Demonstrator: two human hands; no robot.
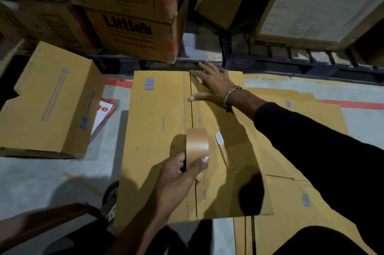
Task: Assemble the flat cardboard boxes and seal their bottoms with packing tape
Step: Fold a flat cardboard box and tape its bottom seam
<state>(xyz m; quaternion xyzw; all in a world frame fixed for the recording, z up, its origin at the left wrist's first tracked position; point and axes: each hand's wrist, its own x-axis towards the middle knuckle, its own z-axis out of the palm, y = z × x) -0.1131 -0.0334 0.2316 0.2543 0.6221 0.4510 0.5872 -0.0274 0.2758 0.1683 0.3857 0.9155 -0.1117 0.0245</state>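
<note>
Gripping the brown packing tape roll (197,146) upright, the left hand (182,175) hovers over the box (158,150) seam while the right hand (212,86) presses flat, fingers spread.

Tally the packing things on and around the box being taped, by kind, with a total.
Assembled boxes on the floor: 2, the box being taped and a finished box
Tape rolls: 1, the tape roll held in the left hand
Cutters: 1, the cutter lying on the box
Total: 4

Black sleeve (311,130); silver bracelet (230,93) — right wrist.
</note>
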